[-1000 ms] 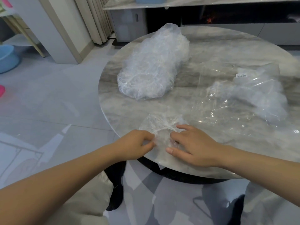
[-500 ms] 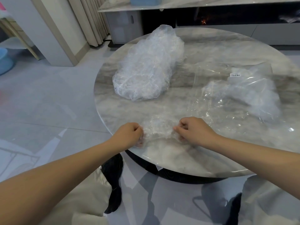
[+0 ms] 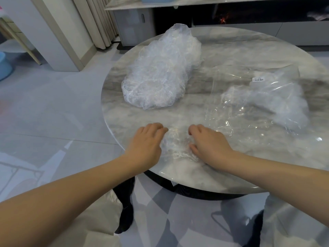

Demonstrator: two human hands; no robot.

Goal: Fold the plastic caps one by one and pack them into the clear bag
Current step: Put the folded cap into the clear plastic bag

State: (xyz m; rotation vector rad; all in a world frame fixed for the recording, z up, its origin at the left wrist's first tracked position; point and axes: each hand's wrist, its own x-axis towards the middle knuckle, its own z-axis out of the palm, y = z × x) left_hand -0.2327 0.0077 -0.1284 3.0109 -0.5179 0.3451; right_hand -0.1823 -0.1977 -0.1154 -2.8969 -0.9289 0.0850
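Crinkled transparent plastic cap (image 3: pixel 175 143) now narrower than a second ago, gathered between hands; left hand (image 3: pixel 146 142) and right hand (image 3: pixel 207 142) flank it, fingers curled, grip unclear; fold underway; clear bag (image 3: pixel 258 102) beyond right hand.

round marble table (image 3: pixel 231 49); beige curtain (image 3: pixel 99 22) far left; blue basin (image 3: pixel 4 65) on floor.

We look down on a round marble-patterned bench (image 3: pixel 231 56) with a dark base, standing on a glossy pale grey tiled floor (image 3: pixel 53 111) that mirrors the light. Behind it runs a low grey cabinet (image 3: pixel 137 24) under a marble shelf (image 3: pixel 195 1) (a small orange glow sits in its dark recess). Beige curtains (image 3: pixel 99 22) hang at the left, and a blue basin (image 3: pixel 4 65) sits at the far left edge.
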